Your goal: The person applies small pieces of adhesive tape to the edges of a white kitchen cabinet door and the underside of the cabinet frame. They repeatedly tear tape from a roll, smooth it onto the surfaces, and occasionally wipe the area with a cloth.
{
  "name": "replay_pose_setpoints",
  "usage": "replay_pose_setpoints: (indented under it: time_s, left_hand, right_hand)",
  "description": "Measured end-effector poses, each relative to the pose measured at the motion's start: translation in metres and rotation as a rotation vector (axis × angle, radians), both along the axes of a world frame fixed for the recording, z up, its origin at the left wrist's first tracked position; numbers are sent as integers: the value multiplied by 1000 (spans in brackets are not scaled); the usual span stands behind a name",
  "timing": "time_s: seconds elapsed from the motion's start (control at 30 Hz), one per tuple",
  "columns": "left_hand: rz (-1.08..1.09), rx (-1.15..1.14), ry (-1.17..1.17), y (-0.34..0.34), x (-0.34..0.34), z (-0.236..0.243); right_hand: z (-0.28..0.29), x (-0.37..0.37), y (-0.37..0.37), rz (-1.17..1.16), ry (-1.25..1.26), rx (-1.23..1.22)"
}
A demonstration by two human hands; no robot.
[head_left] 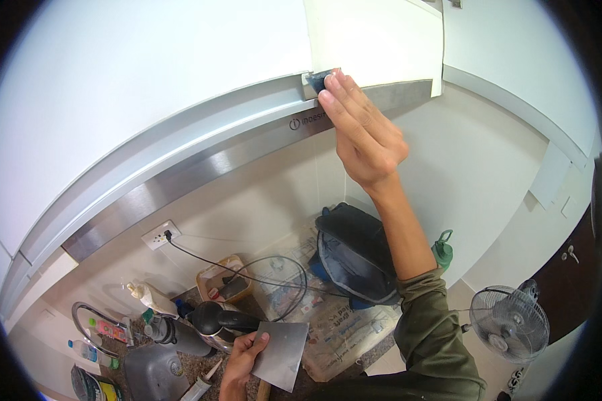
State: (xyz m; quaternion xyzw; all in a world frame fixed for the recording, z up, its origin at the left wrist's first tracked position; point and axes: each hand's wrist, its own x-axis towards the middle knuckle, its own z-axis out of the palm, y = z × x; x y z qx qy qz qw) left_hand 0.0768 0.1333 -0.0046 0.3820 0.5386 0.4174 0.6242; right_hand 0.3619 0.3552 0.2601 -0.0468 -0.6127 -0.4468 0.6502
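- Far left, the steel sink [139, 373] sits in a cluttered counter, with a nozzle-tipped sealant tube [195, 389] near it. I'd mind that nozzle, since the left arm is right beside it.
- Next is the kettle [206, 319], black lid and handle, just behind the left hand. Loose cable looping nearby too, so I'd hold that elbow tucked in.
- Left hand [243, 359] is wrapped round one edge of a flat metal plate [284, 353], thumb on top. Firm enough grip, I'd say; just angle those bare corners away from your wrist.
- Up above, the stainless range hood [204, 172] runs under the white cabinets. Brushed steel probably scratches easily, so no dragging hard edges along it imo.
- The dark blue piece [320, 81] is up at the cabinet's lower edge, just above the hood, partly covered by fingertips. Light, even pressure is likely best there, and watch the corner.
- Right hand [371, 137] is reaching up, fingers nearly straight and close together, tips on that piece. Thumb's hidden, so can't tell if it's pinching or only pressing.
- Below that forearm, the black bag [362, 227] lies gaping on the counter; anything dropped could land in it.
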Motion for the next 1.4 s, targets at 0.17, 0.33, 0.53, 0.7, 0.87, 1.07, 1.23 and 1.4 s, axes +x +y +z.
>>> replay_pose_setpoints:
  time_s: [0.17, 0.33, 0.53, 0.7, 0.87, 1.07, 1.23, 1.4]
  left_hand:
    - [-12, -10, 19, 2, 0, 4]
    - [-25, -9, 10, 2, 2, 6]
    - [3, -6, 45, -2, -1, 9]
    - [-1, 33, 12, -6, -2, 9]
    - [22, 13, 22, -7, 1, 7]
    - [26, 12, 59, -8, 3, 13]
    - [50, -2, 41, -11, 8, 19]
    - [38, -9, 36, -10, 6, 17]
  right_hand:
    - [-2, 3, -5, 256, 113, -154]
    - [7, 1, -24, 578, 256, -502]
    - [19, 8, -41, 1038, 259, -911]
    - [18, 9, -45, 1088, 246, -1024]
    - [12, 5, -54, 1088, 259, -1023]
    - [16, 3, -64, 1106, 274, -1003]
    - [12, 8, -72, 1173, 271, -831]
    - [11, 6, -56, 567, 172, -594]
